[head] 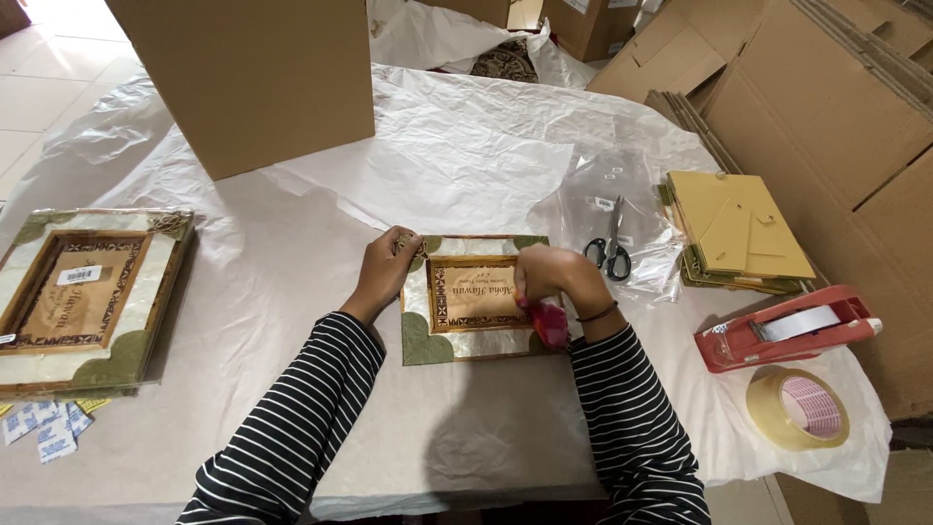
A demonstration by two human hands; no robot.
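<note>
Here, a bench draped in crumpled white paper carries everything; a tall cardboard box stands at its far left, and flattened cartons lean beyond its right edge; a stack of wrapped frames lies at the left edge, a pile of tan backing boards near the right edge; a red tape dispenser and a roll of clear tape sit at the near right corner, black-handled scissors rest on clear plastic bags right of the middle, and small white packets lie at the near left corner.

The picture frame, pearly with green corners and a brown printed insert, lies flat in the middle of the bench near its front edge, between two striped sleeves; the left hand pinches narrowly at the frame's far left corner, fingertips closed on a small gold ornament there; the right hand rests on the right side of the frame, curled around a red cloth.

The frame looks stiff and fairly light, with a glossy face that would likely be slippery and easily scratched or chipped; the outer edges seem the safest hold, both sides at once, rather than the ornament or the face.
</note>
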